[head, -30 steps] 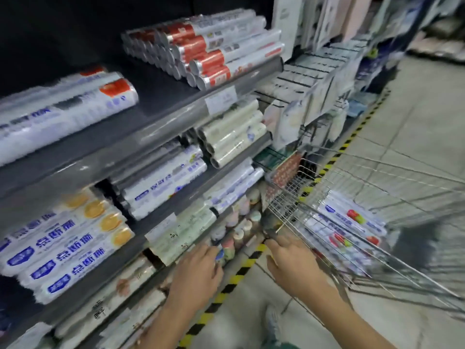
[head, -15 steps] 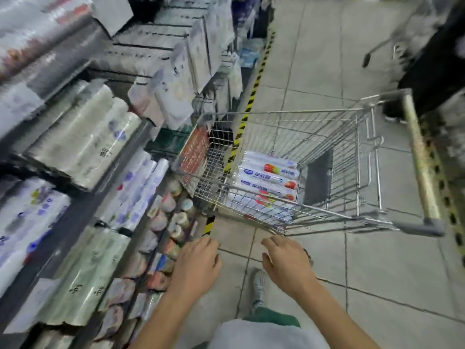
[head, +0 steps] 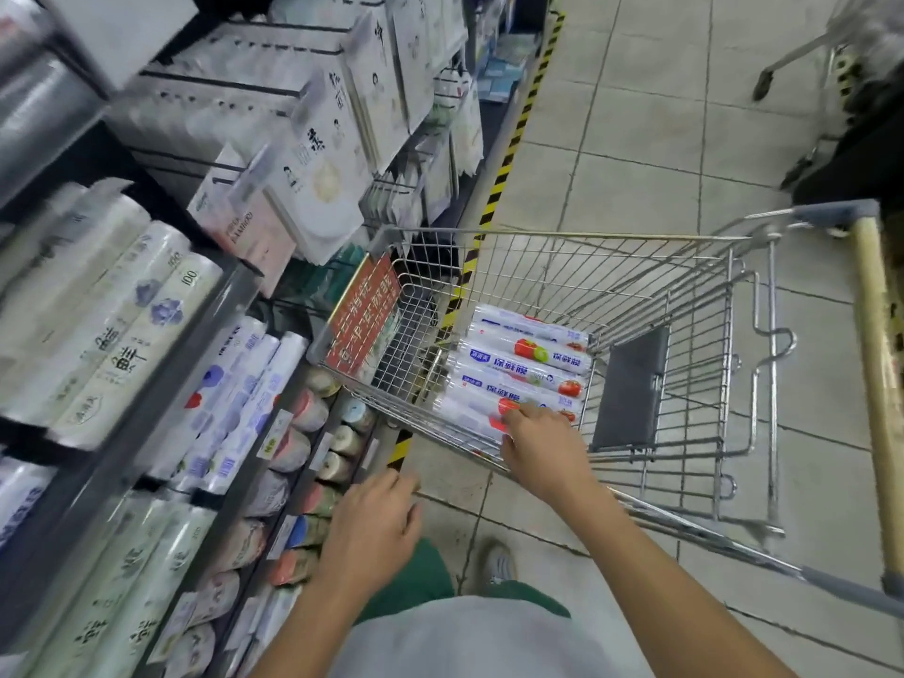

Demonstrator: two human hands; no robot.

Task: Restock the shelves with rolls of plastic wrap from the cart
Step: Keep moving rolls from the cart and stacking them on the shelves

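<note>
**Reaching rightward for the nearest roll**

Keeping the left hand [head: 372,526] loose, fingers relaxed and empty, beside the dark grey metal shelf [head: 146,408]. Stretching the right hand [head: 543,447] over the near rim of the silver wire cart [head: 562,234], fingertips touching the closest of the white printed plastic-wrap rolls [head: 523,364]; grasp unclear. Finding them side by side on the cart floor, lying crosswise to the reach.

Floor: pale grey tiles [head: 650,154], ahead of and under the right hand [head: 543,447].
Tape: yellow-black stripe [head: 508,154] on the floor, ahead of the left hand [head: 372,526].
Furniture: dark grey shelves [head: 161,413], left of the left hand.
Light: even.
</note>
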